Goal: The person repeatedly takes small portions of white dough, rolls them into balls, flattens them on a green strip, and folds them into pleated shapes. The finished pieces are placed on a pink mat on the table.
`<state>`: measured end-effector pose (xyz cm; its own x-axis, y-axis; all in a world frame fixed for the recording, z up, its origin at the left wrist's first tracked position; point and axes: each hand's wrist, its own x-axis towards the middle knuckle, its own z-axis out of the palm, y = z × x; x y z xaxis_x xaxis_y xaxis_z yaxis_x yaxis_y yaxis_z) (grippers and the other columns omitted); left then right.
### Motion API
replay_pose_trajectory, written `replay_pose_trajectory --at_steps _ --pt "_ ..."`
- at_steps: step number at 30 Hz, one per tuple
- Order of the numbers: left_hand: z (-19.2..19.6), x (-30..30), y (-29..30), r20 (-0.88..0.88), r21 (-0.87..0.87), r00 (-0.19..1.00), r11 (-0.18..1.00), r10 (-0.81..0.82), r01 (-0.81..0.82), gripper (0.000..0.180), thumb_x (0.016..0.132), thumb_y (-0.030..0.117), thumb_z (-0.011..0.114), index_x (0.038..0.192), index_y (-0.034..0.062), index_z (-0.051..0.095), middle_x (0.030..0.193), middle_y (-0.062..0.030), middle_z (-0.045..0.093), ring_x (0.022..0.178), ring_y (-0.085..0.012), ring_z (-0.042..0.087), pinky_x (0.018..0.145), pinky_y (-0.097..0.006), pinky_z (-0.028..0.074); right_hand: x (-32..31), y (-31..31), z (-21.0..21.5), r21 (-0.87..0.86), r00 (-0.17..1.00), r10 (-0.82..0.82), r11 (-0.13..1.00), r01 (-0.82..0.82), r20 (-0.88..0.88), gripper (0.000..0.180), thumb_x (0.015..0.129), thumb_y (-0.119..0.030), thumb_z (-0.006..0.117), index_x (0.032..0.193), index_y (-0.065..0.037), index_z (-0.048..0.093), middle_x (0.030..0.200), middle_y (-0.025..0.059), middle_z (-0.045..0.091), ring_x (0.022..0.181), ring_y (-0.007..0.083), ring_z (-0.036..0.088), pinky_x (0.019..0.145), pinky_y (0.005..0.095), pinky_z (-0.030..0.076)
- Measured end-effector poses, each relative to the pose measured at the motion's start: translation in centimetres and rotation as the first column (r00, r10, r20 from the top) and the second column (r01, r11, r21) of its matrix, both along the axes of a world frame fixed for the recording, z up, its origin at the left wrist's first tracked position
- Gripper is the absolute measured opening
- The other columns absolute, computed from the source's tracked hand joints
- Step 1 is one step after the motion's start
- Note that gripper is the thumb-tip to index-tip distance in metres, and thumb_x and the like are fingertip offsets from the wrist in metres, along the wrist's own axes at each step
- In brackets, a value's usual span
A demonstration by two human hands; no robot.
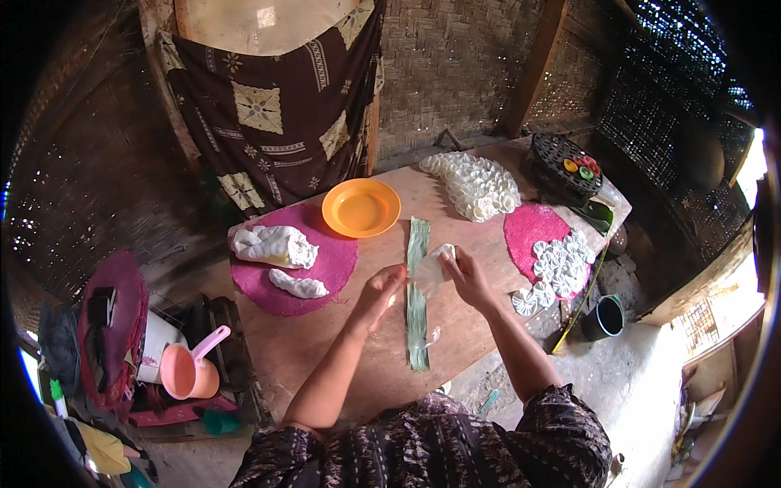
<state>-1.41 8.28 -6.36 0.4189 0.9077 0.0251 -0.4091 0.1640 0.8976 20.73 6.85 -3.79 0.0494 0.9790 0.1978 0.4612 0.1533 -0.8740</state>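
Thin white dough disc (434, 267) lay flat, translucent, held over long green leaf strip (417, 289). Strip ran near to far down middle of wooden table (325, 342), pale, flat, near end curled slightly.

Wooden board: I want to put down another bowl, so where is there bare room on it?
Bare board lies near the person, left of the green leaf strip and below the left pink mat. The right side is crowded with white dough discs and the right pink mat.

Woven bamboo walls (455, 73), a patterned brown cloth (277, 122), daylight through lattice (675, 89).
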Motion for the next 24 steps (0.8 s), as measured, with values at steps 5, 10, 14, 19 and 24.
replay_pose_trajectory --at_steps 5,10,14,19,24 --pt "0.4 1.0 -1.9 0.128 -0.255 0.992 0.966 0.002 0.031 0.023 0.094 0.023 0.064 0.108 0.0044 0.064 0.098 -0.0008 0.067 0.088 -0.0077 0.062 0.079 -0.023 0.049 -3.8 -1.7 -0.7 0.037 0.982 0.045 0.999 -0.039 -0.181 0.038 0.101 -0.036 0.052 0.099 0.001 0.059 0.074 0.0064 0.059 0.072 0.0103 0.053 0.062 0.0309 0.044" --pt "-1.3 1.8 -3.2 -0.015 -0.118 0.992 0.985 0.127 -0.128 0.016 0.090 0.010 0.068 0.102 0.0012 0.065 0.094 -0.0001 0.067 0.081 -0.0060 0.059 0.075 -0.022 0.047 -4.7 -2.5 -2.9 -0.022 0.977 -0.064 0.998 0.061 -0.206 0.040 0.099 -0.038 0.054 0.097 0.001 0.062 0.072 0.0053 0.060 0.068 0.0113 0.054 0.060 0.0321 0.045" --pt "-2.5 2.4 -4.1 0.030 -0.092 0.987 0.984 0.158 -0.155 0.011 0.089 0.006 0.067 0.100 0.0036 0.065 0.094 0.0007 0.067 0.083 -0.0067 0.060 0.077 -0.023 0.048 -5.2 -2.7 -5.0 -0.024 0.929 -0.123 0.992 0.122 -0.349 0.038 0.100 -0.037 0.054 0.097 0.000 0.061 0.074 0.0025 0.058 0.069 0.0095 0.051 0.060 0.0302 0.043" --pt "-3.1 2.4 -4.6 -0.068 -0.021 0.986 0.988 0.150 -0.152 0.011 0.092 0.012 0.064 0.100 0.0045 0.064 0.092 0.0017 0.066 0.085 -0.0071 0.060 0.079 -0.024 0.047 -2.2 -2.0 -6.9 -0.282 0.928 -0.356 0.906 0.315 -0.106 0.040 0.099 -0.041 0.056 0.100 -0.002 0.061 0.076 -0.0006 0.053 0.073 0.0075 0.045 0.064 0.0270 0.039" --pt "-2.6 2.3 -4.6 0.141 -0.273 0.950 0.933 0.279 -0.233 0.029 0.101 0.030 0.052 0.100 0.0031 0.064 0.088 0.0011 0.062 0.083 -0.0064 0.054 0.075 -0.024 0.043 -1.4 -3.6 -8.2 0.257 0.709 -0.482 0.876 0.408 0.515 0.037 0.098 -0.036 0.054 0.112 -0.002 0.061 0.107 0.0133 0.064 0.092 0.0289 0.061 0.085 0.0375 0.047"
